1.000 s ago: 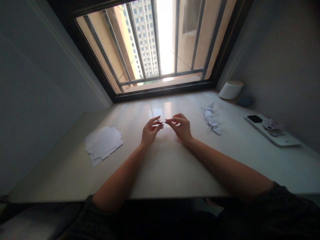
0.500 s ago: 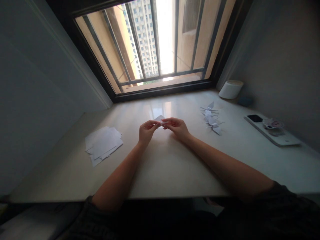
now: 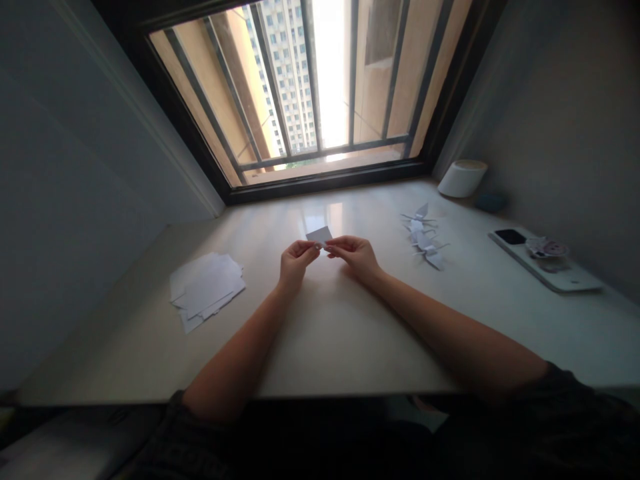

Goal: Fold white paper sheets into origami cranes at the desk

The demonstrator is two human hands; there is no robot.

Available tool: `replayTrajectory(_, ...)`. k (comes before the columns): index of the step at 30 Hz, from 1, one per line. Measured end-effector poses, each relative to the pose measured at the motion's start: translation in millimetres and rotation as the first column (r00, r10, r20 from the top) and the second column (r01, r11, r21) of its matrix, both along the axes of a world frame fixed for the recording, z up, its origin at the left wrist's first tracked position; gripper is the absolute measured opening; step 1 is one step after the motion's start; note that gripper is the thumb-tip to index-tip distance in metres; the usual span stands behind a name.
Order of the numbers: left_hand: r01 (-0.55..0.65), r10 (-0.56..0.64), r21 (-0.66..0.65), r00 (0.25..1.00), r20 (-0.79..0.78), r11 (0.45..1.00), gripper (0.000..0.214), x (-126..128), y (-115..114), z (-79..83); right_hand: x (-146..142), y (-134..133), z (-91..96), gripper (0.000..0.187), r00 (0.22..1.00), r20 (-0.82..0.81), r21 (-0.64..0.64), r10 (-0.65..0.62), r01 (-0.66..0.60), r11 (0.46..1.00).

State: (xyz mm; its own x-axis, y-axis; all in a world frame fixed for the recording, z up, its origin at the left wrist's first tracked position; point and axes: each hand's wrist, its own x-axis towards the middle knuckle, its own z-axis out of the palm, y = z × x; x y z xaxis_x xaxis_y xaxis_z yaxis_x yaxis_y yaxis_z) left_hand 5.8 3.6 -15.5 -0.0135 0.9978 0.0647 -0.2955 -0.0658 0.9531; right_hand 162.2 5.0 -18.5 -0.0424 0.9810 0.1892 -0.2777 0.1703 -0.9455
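A small folded piece of white paper [image 3: 319,234] is held up over the middle of the white tabletop [image 3: 320,347]. My left hand [image 3: 299,261] pinches its near left edge between thumb and fingers. On the near right edge, my right hand [image 3: 355,255] has a matching pinch, the fingertips of both hands almost meeting. The paper's far part stands out beyond the fingers as a flat four-sided shape. Its near edge is covered by the fingertips, so the folds there cannot be made out.
Loose white sheets [image 3: 209,288] lie in an uneven pile at the left. Several folded paper cranes [image 3: 424,237] sit in a row at the right. Farther right are a phone [image 3: 550,261] with a round grip on its back and a white cylinder [image 3: 463,179]. A barred window [image 3: 320,87] rises behind.
The paper's far part has turned from a pointed corner to a broader four-sided flap, showing more of its surface. Both hands have barely shifted; their pinch stays.
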Motion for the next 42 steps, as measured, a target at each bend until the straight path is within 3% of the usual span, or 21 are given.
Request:
replayTrajectory(16,-0.079,0.079,0.025,0.997,0.004,0.997,0.027,7.2,-8.3,7.6,-4.3,-1.5,-0.8,0.034,0.998,-0.054,-0.012,-0.024,0.024,1.000)
replayTrajectory(29,-0.075,0.074,0.036,0.997,0.017,0.997,0.029,8.3,-7.7,4.4,-4.1,-3.5,3.7,0.033,0.997,-0.063,-0.058,-0.041,0.038,0.998)
replayTrajectory(42,-0.106,0.107,0.035,0.994,-0.017,0.994,0.047,8.4,-7.5,8.4,-5.2,-1.6,0.6,0.045,0.997,-0.053,-0.027,-0.052,0.051,0.998)
